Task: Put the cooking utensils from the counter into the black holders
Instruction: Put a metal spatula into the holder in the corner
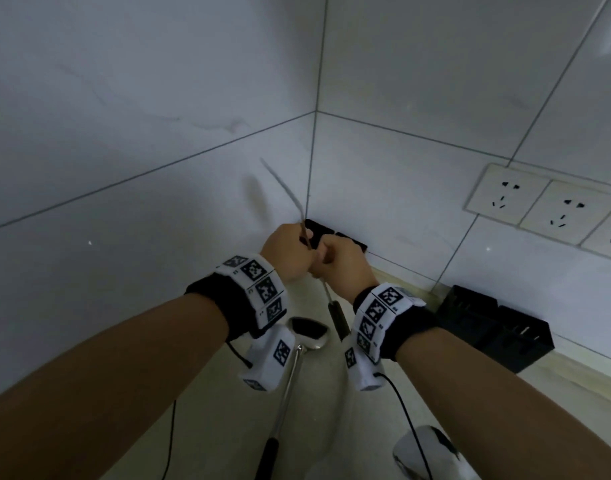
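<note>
My left hand point(290, 252) is closed around a thin metal utensil point(283, 188) whose blurred shaft slants up and left along the wall. My right hand point(342, 265) touches the left one. It grips a utensil whose metal shaft and black handle point(337, 317) hang below the fist. I cannot tell whether these are two pieces or one. Both hands hover just in front of a black holder point(335, 234) in the wall corner. A second black holder point(494, 327) stands against the right wall. A steel ladle point(307, 332) with a black grip lies on the counter under my wrists.
Tiled walls meet in a corner straight ahead. Wall sockets point(543, 202) sit on the right wall above the second holder. Another shiny utensil point(425, 448) lies on the pale counter point(318, 410) at the bottom right. Cables hang from my wrist bands.
</note>
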`<move>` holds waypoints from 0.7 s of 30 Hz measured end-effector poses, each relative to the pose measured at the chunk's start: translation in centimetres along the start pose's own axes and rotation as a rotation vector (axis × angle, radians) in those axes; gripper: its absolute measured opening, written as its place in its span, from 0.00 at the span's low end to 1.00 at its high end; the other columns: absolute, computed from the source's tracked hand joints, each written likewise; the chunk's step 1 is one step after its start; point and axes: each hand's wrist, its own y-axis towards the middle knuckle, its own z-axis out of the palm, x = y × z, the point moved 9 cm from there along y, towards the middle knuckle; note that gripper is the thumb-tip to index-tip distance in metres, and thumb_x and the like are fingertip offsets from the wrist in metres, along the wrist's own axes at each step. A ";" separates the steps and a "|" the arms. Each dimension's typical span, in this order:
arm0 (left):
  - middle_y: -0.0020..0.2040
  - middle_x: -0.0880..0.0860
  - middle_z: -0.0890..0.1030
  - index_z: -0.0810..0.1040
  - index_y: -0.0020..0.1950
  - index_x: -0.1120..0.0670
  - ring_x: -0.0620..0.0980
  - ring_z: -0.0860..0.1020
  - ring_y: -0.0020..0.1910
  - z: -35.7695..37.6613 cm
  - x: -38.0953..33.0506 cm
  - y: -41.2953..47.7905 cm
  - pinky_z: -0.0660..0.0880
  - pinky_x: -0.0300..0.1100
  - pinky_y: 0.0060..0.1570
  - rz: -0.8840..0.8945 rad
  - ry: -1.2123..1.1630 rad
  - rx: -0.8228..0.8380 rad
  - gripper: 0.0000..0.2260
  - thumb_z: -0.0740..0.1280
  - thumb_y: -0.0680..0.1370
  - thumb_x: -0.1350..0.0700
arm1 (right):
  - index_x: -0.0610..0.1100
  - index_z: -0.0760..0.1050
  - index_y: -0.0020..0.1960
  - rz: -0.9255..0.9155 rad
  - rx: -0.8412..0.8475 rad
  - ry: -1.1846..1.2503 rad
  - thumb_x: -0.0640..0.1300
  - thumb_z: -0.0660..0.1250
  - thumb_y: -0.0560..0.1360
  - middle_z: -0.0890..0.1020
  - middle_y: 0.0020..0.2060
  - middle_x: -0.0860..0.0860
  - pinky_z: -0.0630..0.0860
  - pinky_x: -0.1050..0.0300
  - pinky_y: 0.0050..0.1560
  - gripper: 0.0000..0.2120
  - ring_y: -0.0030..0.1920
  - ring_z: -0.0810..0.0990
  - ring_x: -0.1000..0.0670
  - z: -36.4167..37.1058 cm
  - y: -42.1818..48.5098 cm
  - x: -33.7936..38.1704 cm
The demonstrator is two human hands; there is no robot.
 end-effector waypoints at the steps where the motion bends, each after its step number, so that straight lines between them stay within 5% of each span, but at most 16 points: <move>1: 0.34 0.56 0.71 0.68 0.30 0.53 0.50 0.71 0.40 -0.1 0.1 0.3 0.67 0.43 0.40 -0.014 -0.013 -0.002 0.13 0.65 0.72 0.65 | 0.47 0.64 0.29 -0.003 0.019 0.010 0.31 0.68 0.69 0.74 0.30 0.44 0.79 0.47 0.44 0.19 0.35 0.77 0.47 0.2 0.2 0.1; 6: 0.34 0.61 0.79 0.75 0.34 0.63 0.56 0.77 0.33 -2.2 1.9 2.1 0.75 0.46 0.34 -0.085 -0.115 -0.137 0.07 0.64 0.72 0.68 | 0.48 0.67 0.32 0.053 0.054 0.066 0.36 0.72 0.69 0.80 0.34 0.40 0.78 0.46 0.41 0.16 0.35 0.80 0.43 0.2 1.5 0.2; 9: 0.35 0.57 0.80 0.75 0.37 0.59 0.53 0.79 0.33 -3.0 1.3 3.2 0.77 0.46 0.37 -0.016 -0.216 -0.200 0.08 0.64 0.73 0.70 | 0.47 0.67 0.36 0.133 0.033 0.172 0.37 0.71 0.72 0.81 0.45 0.29 0.79 0.38 0.48 0.14 0.48 0.82 0.33 -0.1 2.6 -0.4; 11: 0.40 0.57 0.81 0.78 0.45 0.60 0.53 0.80 0.37 -3.2 0.6 3.9 0.77 0.44 0.37 0.025 -0.186 -0.226 0.05 0.64 0.73 0.68 | 0.48 0.70 0.39 0.173 0.075 0.271 0.36 0.69 0.73 0.83 0.43 0.32 0.80 0.39 0.48 0.11 0.48 0.83 0.34 0.2 3.4 -0.6; 14: 0.40 0.55 0.80 0.79 0.49 0.59 0.50 0.77 0.36 -3.4 -1.4 5.1 0.73 0.38 0.36 0.161 -0.096 -0.231 0.07 0.64 0.73 0.66 | 0.47 0.75 0.36 0.108 0.117 0.275 0.34 0.65 0.75 0.82 0.34 0.48 0.82 0.57 0.36 0.12 0.36 0.82 0.46 0.1 4.8 -0.2; 18: 0.44 0.51 0.78 0.76 0.52 0.59 0.47 0.75 0.38 -4.3 -3.1 6.6 0.71 0.33 0.37 0.289 -0.050 -0.349 0.07 0.63 0.76 0.61 | 0.39 0.77 0.41 0.020 -0.139 0.243 0.33 0.64 0.75 0.82 0.35 0.43 0.81 0.50 0.41 0.06 0.39 0.83 0.43 -3.9 8.3 0.5; 21: 0.49 0.58 0.80 0.75 0.53 0.61 0.55 0.78 0.45 -3.5 -1.0 8.8 0.75 0.42 0.47 0.200 0.016 -0.327 0.08 0.60 0.78 0.60 | 0.41 0.75 0.40 -0.003 -0.272 0.365 0.33 0.62 0.76 0.81 0.36 0.46 0.81 0.55 0.37 0.08 0.42 0.83 0.47 -7.2 10.9 1.2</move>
